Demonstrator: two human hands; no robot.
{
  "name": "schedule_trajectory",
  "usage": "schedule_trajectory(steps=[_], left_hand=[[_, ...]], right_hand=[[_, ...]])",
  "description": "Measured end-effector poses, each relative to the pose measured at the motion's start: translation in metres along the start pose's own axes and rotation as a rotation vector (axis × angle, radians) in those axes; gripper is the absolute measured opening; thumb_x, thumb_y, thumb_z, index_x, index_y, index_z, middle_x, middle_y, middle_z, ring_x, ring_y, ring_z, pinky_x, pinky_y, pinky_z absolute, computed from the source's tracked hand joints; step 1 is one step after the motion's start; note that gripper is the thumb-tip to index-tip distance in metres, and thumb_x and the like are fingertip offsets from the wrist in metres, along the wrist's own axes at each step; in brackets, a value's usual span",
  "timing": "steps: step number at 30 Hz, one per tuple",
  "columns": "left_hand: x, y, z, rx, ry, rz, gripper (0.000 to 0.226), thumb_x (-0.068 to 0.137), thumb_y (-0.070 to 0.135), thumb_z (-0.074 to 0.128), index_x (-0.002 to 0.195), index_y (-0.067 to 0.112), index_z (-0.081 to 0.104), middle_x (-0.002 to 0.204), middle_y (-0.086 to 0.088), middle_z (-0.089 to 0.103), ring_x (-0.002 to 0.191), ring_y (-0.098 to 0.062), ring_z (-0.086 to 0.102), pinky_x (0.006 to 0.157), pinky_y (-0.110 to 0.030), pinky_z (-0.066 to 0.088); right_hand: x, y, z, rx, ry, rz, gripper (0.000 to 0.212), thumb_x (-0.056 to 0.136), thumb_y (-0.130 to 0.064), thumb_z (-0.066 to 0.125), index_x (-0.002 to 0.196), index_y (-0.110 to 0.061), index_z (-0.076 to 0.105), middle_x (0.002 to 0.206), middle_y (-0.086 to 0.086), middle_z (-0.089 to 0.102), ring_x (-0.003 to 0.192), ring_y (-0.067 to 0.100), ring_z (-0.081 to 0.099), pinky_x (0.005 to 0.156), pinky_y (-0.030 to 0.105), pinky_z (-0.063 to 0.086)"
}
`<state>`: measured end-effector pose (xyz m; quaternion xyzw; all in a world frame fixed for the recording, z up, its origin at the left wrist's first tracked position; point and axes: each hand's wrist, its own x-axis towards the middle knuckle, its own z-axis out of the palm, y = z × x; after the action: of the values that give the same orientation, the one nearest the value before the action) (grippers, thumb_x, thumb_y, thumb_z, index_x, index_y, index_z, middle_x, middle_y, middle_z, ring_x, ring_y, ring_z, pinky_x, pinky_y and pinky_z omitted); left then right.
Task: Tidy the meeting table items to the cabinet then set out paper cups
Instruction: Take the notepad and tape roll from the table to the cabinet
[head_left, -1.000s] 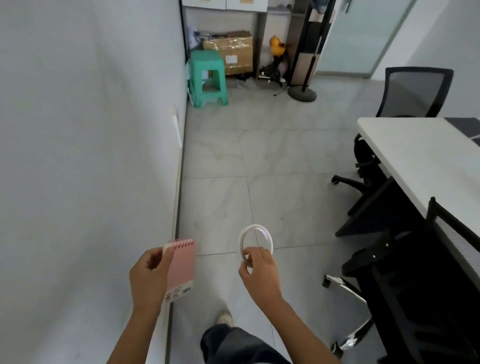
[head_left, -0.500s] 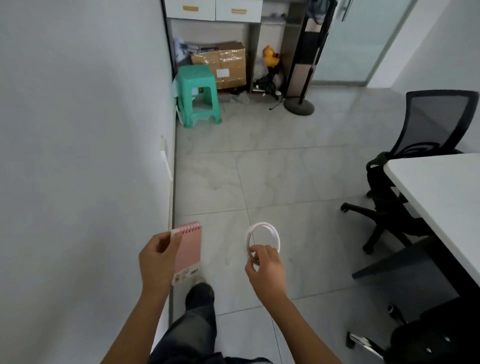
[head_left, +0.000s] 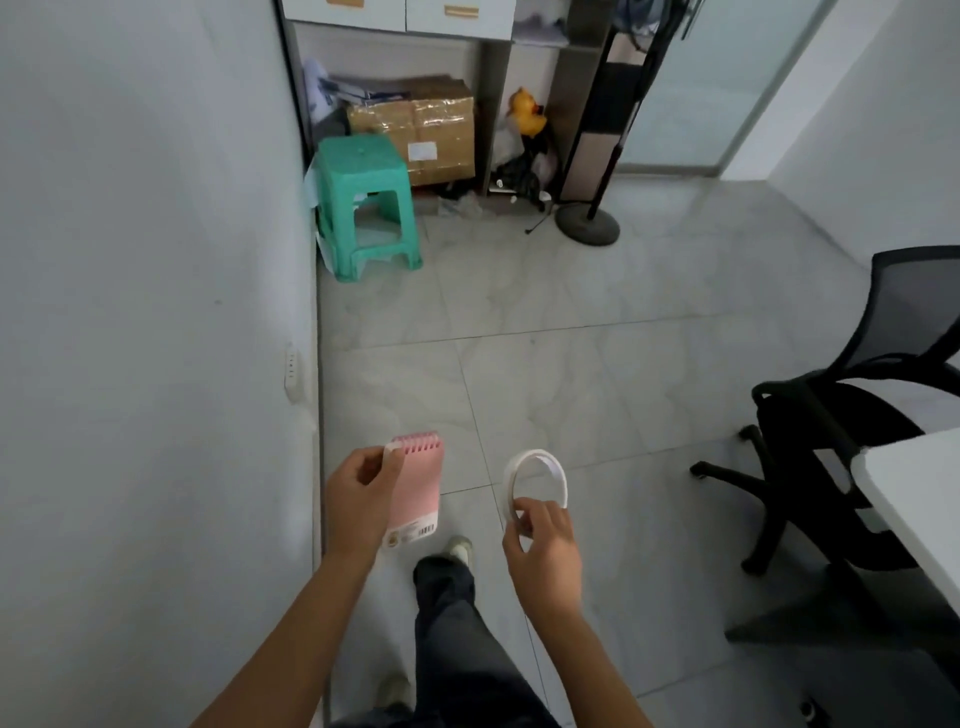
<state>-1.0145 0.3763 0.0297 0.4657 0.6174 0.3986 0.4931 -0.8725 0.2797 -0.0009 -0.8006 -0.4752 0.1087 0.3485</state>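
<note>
- Office, head view — a person's left hand (head_left: 361, 506) holds a pink spiral notepad (head_left: 418, 488) upright, coil at the top, barcode label at the lower end. Its fingers (head_left: 392, 464) are curled round the pad's left edge, thumb near the coil.
- The right hand (head_left: 545, 556) pinches a white tape ring (head_left: 537, 454) by its lower rim. Its fingers (head_left: 524, 512) are closed on the band, and the rest of the ring stands above them w/ floor visible thru the hole.
- Both items are in the air over the gray tiled floor (head_left: 571, 338), pad just left of the ring, the two not touching.
- Below & between the fingers: a leg in dark trousers (head_left: 452, 613) w/ a light shoe (head_left: 460, 548) on the tiles.
- Left of the left-hand fingers: a plain white wall (head_left: 145, 312) w/ a socket plate (head_left: 292, 371) low down.
- Far beyond the fingers, at the room's end: a cabinet (head_left: 431, 21) w/ white doors up top. The open space under it holds a taped cardboard box (head_left: 426, 130) & a yellow duck toy (head_left: 524, 109).
- A green plastic stool (head_left: 363, 166) stands on the floor in front of the box, near the wall.
- Right of the stool: a dark pole on a round base (head_left: 587, 223), w/ a frosted glass door (head_left: 701, 78) behind it.
- Right of the right-hand fingers, well apart — a black mesh office chair (head_left: 831, 441) beside a white bench (head_left: 919, 493), only the bench corner in shot.
</note>
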Motion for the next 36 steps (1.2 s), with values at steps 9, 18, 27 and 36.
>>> schedule_trajectory(steps=[9, 18, 27, 36], left_hand=[[0.210, 0.067, 0.036, -0.048, 0.176, 0.006, 0.008, 0.086, 0.019, 0.059, 0.087, 0.011, 0.059, 0.088, -0.011, 0.062, 0.079, -0.025, 0.057, 0.063, -0.024, 0.044], [0.366, 0.113, 0.067, -0.016, 0.304, -0.029, 0.010, 0.089, 0.017, 0.054, 0.086, 0.008, 0.056, 0.069, 0.002, 0.057, 0.063, -0.013, 0.053, 0.054, -0.020, 0.038], [0.601, 0.176, 0.117, -0.114, 0.306, 0.002, 0.011, 0.088, 0.015, 0.055, 0.093, 0.007, 0.059, 0.079, -0.009, 0.060, 0.076, -0.026, 0.055, 0.063, -0.024, 0.044], [0.825, 0.280, 0.193, -0.095, 0.198, 0.089, 0.018, 0.087, 0.014, 0.056, 0.099, 0.001, 0.062, 0.093, -0.012, 0.061, 0.084, -0.027, 0.057, 0.077, -0.033, 0.047]], right_hand=[[0.254, -0.029, 0.079, -0.018, -0.065, -0.169, 0.018, 0.073, -0.001, 0.064, 0.091, -0.005, 0.064, 0.083, 0.015, 0.065, 0.075, 0.032, 0.061, 0.065, 0.044, 0.056], [0.449, -0.054, 0.139, -0.033, -0.117, -0.211, 0.016, 0.076, -0.004, 0.064, 0.091, -0.006, 0.065, 0.085, 0.012, 0.066, 0.079, 0.027, 0.058, 0.070, 0.036, 0.049], [0.663, -0.087, 0.224, -0.058, -0.064, -0.223, 0.019, 0.072, -0.001, 0.064, 0.090, -0.005, 0.065, 0.081, 0.013, 0.065, 0.076, 0.029, 0.058, 0.066, 0.040, 0.050], [0.867, -0.126, 0.269, -0.096, 0.040, -0.182, 0.025, 0.061, 0.004, 0.073, 0.081, -0.008, 0.064, 0.071, 0.009, 0.065, 0.062, 0.024, 0.060, 0.055, 0.031, 0.050]])
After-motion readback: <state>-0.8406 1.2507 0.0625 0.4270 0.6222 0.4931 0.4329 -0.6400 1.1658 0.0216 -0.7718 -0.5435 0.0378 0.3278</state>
